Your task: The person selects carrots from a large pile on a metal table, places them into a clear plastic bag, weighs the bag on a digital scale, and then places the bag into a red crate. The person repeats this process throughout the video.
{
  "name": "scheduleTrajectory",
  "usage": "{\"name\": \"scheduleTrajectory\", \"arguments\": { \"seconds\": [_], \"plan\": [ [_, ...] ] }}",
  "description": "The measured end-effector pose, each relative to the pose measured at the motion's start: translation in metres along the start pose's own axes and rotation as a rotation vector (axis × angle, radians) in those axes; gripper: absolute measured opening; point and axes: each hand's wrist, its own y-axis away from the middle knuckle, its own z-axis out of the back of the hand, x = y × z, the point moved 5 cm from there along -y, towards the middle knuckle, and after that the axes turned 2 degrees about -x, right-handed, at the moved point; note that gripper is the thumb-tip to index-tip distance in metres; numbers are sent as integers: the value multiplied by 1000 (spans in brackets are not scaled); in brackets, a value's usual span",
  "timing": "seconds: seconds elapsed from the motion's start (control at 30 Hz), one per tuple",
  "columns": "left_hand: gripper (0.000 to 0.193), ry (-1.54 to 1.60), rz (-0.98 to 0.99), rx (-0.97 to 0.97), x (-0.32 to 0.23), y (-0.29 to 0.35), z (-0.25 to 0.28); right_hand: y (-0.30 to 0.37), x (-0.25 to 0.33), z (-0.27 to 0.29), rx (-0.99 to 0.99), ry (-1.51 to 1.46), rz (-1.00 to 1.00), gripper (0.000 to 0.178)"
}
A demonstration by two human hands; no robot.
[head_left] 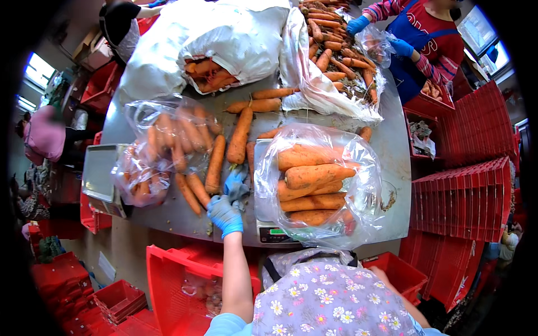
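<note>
While slender orange carrots [198, 189] lie on the grey metal table [397, 162], the blue-gloved left hand [225, 216] is at one's lower end; I cannot tell whether its fingers clamp it. Rightward, a clear plastic bag [367, 187] of carrots sits on a flat electronic scale [269, 234]. The right hand is hidden.

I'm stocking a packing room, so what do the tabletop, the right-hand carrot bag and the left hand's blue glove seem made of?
Tabletop: probably metal, satin grey with a soft sheen. Carrot bag: thin, glossy clear plastic; carrots show through its crinkles. Blue glove: seemingly thin rubber, fairly matte, close-fitting; exact type unclear.
</note>
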Motion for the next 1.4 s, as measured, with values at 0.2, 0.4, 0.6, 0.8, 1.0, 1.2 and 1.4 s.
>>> {"name": "scheduleTrajectory", "arguments": {
  "seconds": [0.2, 0.4, 0.6, 0.8, 1.0, 1.2, 1.4],
  "plan": [
    [20, 1391, 441, 311, 32, -18, 17, 79, 189, 125, 192, -63, 828, 40],
    [25, 1915, 476, 198, 0, -21, 114, 159, 337, 120, 475, -468, 1420, 22],
    [30, 1942, 486, 137, -66, 27, 160, 142, 362, 115, -199, -836, 1483, 27],
    [34, 1751, 493, 51, -64, 61, 160, 133, 355, 100, 47, -938, 1354, 21],
    [28, 1173, 242, -251, -49, 99, 187, 131, 352, 58, 176, -1018, 1208, 26],
    [20, 909, 152, -163, -59, 116, 169, 117, 361, 0, 465, -1191, 1087, 25],
    [19, 523, -52, -94, -37, 124, 151, 115, 353, -34, 503, -1156, 1017, 37]
  ]
}}
